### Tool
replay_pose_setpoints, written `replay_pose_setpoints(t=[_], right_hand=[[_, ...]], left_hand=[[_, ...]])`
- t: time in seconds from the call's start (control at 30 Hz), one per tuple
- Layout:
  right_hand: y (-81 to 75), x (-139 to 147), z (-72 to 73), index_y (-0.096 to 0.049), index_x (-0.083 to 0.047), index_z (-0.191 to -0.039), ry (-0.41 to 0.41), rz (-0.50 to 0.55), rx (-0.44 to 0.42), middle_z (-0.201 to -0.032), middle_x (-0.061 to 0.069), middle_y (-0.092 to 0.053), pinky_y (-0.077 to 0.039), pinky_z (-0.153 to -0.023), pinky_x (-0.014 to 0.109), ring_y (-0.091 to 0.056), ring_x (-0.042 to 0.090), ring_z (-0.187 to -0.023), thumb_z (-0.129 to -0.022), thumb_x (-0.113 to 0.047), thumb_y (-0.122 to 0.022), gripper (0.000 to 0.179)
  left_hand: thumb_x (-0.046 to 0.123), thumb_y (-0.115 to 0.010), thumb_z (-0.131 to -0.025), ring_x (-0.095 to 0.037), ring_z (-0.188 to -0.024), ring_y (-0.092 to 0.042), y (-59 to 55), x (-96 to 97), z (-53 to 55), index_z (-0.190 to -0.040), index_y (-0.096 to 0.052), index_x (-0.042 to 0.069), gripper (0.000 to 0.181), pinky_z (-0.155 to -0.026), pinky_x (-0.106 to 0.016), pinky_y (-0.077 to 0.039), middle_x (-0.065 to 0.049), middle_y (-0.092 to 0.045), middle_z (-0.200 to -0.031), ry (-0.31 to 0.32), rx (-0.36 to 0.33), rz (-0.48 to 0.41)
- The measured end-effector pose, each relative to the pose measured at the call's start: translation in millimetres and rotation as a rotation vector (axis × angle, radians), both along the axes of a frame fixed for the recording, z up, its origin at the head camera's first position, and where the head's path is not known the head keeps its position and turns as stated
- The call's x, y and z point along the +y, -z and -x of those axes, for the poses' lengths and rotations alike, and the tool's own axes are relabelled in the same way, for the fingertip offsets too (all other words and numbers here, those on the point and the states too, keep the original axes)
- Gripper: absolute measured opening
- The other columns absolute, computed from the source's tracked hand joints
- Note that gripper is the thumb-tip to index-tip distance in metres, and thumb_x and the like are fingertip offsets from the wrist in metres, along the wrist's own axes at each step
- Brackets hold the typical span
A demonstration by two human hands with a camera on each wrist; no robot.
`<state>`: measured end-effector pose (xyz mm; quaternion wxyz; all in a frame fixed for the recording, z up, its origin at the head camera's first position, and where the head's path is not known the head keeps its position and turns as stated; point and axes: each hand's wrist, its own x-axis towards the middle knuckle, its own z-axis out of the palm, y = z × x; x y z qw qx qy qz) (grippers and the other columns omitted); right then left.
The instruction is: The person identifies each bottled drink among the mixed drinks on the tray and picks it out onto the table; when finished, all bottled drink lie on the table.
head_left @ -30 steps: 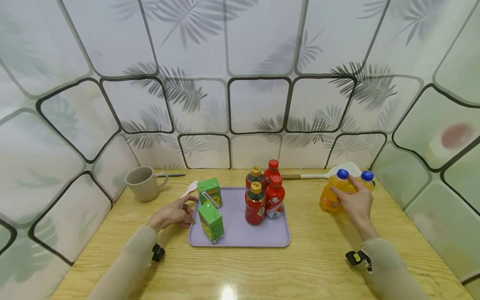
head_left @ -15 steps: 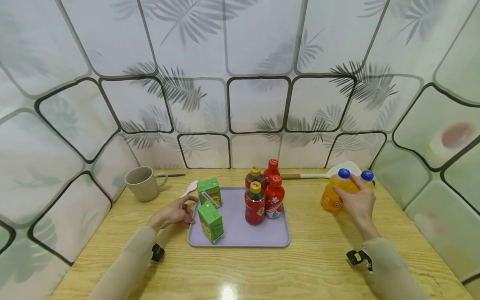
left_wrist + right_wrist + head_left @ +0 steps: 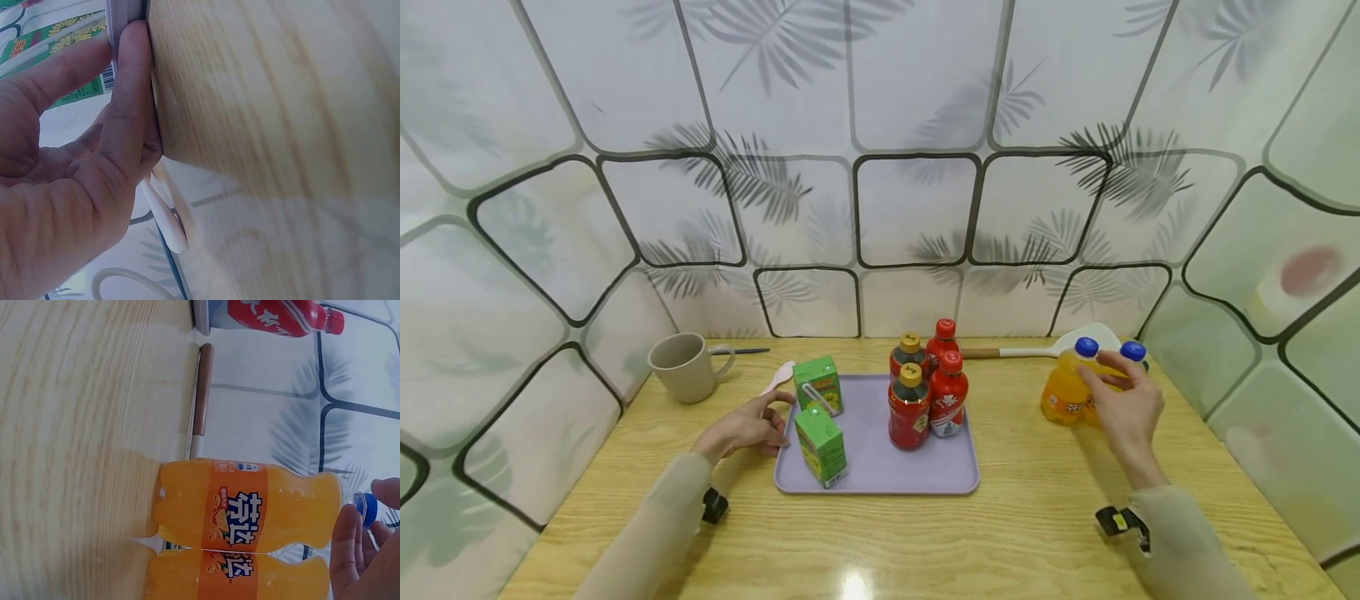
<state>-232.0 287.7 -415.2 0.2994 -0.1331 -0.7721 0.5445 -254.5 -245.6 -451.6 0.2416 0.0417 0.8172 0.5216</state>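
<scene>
My left hand (image 3: 748, 427) holds the left rim of a lilac tray (image 3: 872, 475), thumb on the inner side and a finger on the outer side. Two green drink cartons (image 3: 823, 446) stand on the tray near it. Farther right on the tray are two gold-capped dark drink bottles (image 3: 910, 421) and two red bottles (image 3: 949, 400). My right hand (image 3: 1131, 412) is beside two upright orange soda bottles (image 3: 237, 506) with blue caps, on the table right of the tray. Its thumb and fingers are spread apart around the near bottle's cap and neck, with a gap showing.
A beige mug (image 3: 685, 371) stands at the left back, with a dark thin utensil (image 3: 751, 351) behind it. A pale spoon (image 3: 780, 377) lies beside the tray. A white spatula with a wooden handle (image 3: 981, 353) lies along the back, partly behind the orange bottles.
My right hand has drawn back a little to the right from the near orange bottle, and its thumb has come away from the bottle. The left hand and tray have stayed put.
</scene>
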Motion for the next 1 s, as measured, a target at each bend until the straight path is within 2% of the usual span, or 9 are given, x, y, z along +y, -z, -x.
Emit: replay_pose_setpoints(t=[0.1,0.2,0.37,0.47,0.6,0.73,0.87,1.0], right_hand=[[1.3,-1,-0.3,-0.072,-0.004,-0.108,0.021,-0.036,0.081,-0.095,-0.015,-0.066,-0.05,-0.063,0.005,-0.06,-0.004,-0.08,-0.081,-0.023,-0.08,0.034],[2.0,-4,-0.3,-0.073,-0.001,-0.104,0.0,-0.051,0.129,-0.086,-0.021,-0.066,-0.049,-0.066,0.004,-0.061,-0.005,-0.078,-0.083,-0.02,-0.079,0.029],[2.5,-15,-1.9,-0.073,0.0,-0.105,-0.083,-0.027,0.102,-0.085,-0.024,-0.066,-0.05,-0.068,0.004,-0.062,-0.006,-0.079,-0.085,-0.019,-0.076,0.028],[5.1,-24,-3.7,-0.072,0.001,-0.107,-0.171,-0.028,0.067,-0.088,-0.023,-0.066,-0.053,-0.068,0.007,-0.063,-0.005,-0.082,-0.087,-0.02,-0.075,0.029],[10.5,-36,-5.2,-0.069,0.004,-0.112,-0.327,-0.037,0.017,-0.089,-0.023,-0.067,-0.056,-0.068,0.012,-0.063,-0.004,-0.083,-0.09,-0.021,-0.071,0.033],[15.4,-49,-2.5,-0.065,0.008,-0.116,-0.475,-0.015,-0.026,-0.092,-0.024,-0.067,-0.056,-0.074,0.012,-0.063,-0.004,-0.086,-0.092,-0.021,-0.07,0.038],[19.0,-64,2.5,-0.063,0.006,-0.122,-0.57,0.029,-0.104,-0.101,-0.016,-0.069,-0.055,-0.081,0.013,-0.062,-0.004,-0.091,-0.091,-0.025,-0.07,0.044],[22.8,-77,6.3,-0.059,0.001,-0.13,-0.631,0.042,-0.169,-0.122,0.008,-0.067,-0.052,-0.086,0.013,-0.061,-0.001,-0.101,-0.091,-0.025,-0.071,0.049]], left_hand=[[-0.008,-0.068,-0.082,-0.018,-0.075,-0.055,-0.1,-0.1,0.0,-0.141,-0.036,0.004,0.068,-0.066,-0.031,-0.061,-0.01,-0.051,-0.087,0.0,0.004,0.005],[-0.008,-0.067,-0.082,-0.018,-0.074,-0.055,-0.2,0.0,-0.4,-0.14,-0.036,0.004,0.068,-0.065,-0.03,-0.06,-0.01,-0.051,-0.086,0.002,0.009,0.008],[-0.009,-0.067,-0.081,-0.018,-0.074,-0.055,-0.2,-0.3,-1.0,-0.14,-0.036,0.003,0.068,-0.065,-0.03,-0.06,-0.009,-0.051,-0.086,0.003,0.011,0.006],[-0.008,-0.067,-0.081,-0.018,-0.074,-0.055,0.3,-0.9,-0.9,-0.14,-0.036,0.003,0.068,-0.065,-0.03,-0.06,-0.009,-0.051,-0.086,0.006,0.011,0.006],[-0.008,-0.068,-0.082,-0.017,-0.074,-0.054,1.0,-1.6,-0.8,-0.14,-0.036,0.003,0.067,-0.065,-0.03,-0.06,-0.009,-0.051,-0.086,0.008,0.012,0.005],[-0.008,-0.068,-0.081,-0.017,-0.074,-0.055,1.4,-1.7,-0.7,-0.14,-0.037,0.004,0.067,-0.065,-0.03,-0.06,-0.009,-0.051,-0.086,0.003,0.008,-0.002],[-0.009,-0.068,-0.081,-0.018,-0.074,-0.055,1.2,-0.8,-1.1,-0.14,-0.037,0.004,0.068,-0.065,-0.031,-0.06,-0.009,-0.051,-0.086,-0.006,0.005,-0.005],[-0.009,-0.067,-0.081,-0.018,-0.074,-0.055,0.9,0.0,-1.2,-0.14,-0.037,0.005,0.068,-0.064,-0.031,-0.06,-0.01,-0.05,-0.086,-0.011,-0.003,-0.006]])
